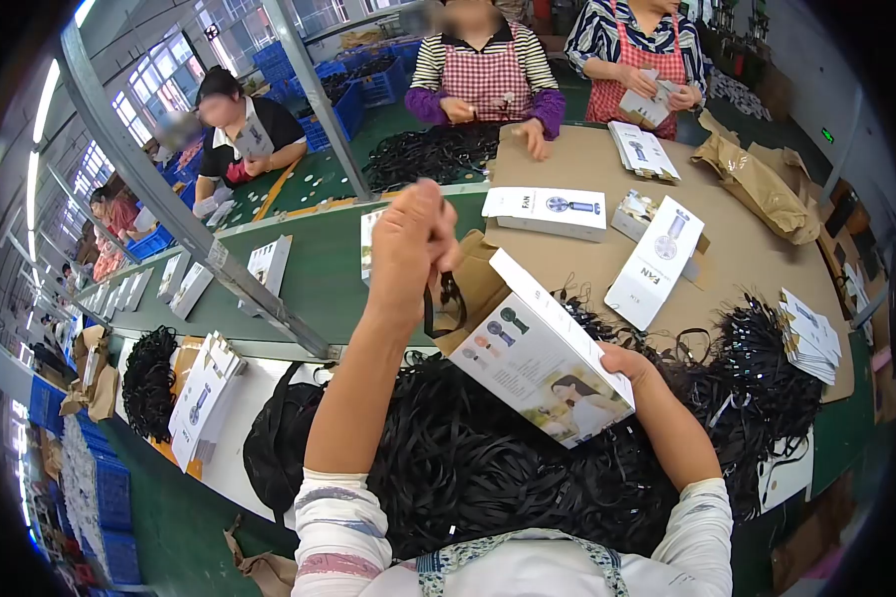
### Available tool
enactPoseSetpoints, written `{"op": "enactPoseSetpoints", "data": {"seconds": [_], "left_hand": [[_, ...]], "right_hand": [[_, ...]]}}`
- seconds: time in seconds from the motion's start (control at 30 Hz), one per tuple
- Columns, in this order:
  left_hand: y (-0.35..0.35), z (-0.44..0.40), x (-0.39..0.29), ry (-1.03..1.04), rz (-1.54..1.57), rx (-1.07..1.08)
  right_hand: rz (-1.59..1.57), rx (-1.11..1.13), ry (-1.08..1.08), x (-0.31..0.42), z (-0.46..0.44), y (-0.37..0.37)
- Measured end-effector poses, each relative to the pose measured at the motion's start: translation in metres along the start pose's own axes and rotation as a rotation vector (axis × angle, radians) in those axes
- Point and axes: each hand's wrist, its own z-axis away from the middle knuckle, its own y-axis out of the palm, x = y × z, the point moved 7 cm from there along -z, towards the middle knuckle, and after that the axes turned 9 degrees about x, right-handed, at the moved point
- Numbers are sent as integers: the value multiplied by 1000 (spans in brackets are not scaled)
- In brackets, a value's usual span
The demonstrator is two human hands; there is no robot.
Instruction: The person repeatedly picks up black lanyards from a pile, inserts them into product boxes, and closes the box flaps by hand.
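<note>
My right hand (pixel 629 364) grips the lower right side of a white printed fan box (pixel 528 363). The box is tilted, its brown cardboard flap (pixel 480 269) standing open at the upper left. Raised above that open end, my left hand (pixel 408 244) is closed on a black lanyard (pixel 446 303), which hangs down at the box opening. How far the strap goes into the box is hidden. Beneath both hands spreads a large heap of black lanyards (pixel 468 468).
Fan boxes (pixel 657 261) lie on the cardboard sheet (pixel 767 259), near crumpled brown paper (pixel 762 184). A metal post (pixel 204 249) rises on the left, beside a green conveyor (pixel 319 254) carrying boxes. Flat cartons (pixel 207 398) are stacked left. Co-workers (pixel 488 80) work across the table.
</note>
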Motion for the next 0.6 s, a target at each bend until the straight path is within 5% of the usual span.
{"op": "enactPoseSetpoints", "data": {"seconds": [0.03, 0.13, 0.17, 0.27, 0.37, 0.43, 0.5, 0.6], "left_hand": [[-1, 1, 6, 0, 0, 3], [-5, 6, 10, 129, -830, -11], [-9, 9, 15, 129, -829, -9], [-47, 34, 34, 191, -592, -308], [-38, 64, 84, -32, -542, -252], [-17, 82, 130, -250, -151, -52], [2, 100, 151, -563, 157, 130], [-24, 99, 153, -571, 127, -52]], "right_hand": [[1, -1, -3, -1, 0, 1], [-59, -63, -49, -3, 1, -2], [-46, -61, -62, -2, 0, -5], [-89, -131, -123, 8, -1, 6], [-107, -212, -204, 20, -15, 8], [-54, -283, -217, 23, -33, -5], [162, 20, -248, 25, -75, -14], [226, -159, -290, 30, -99, -6]]}}
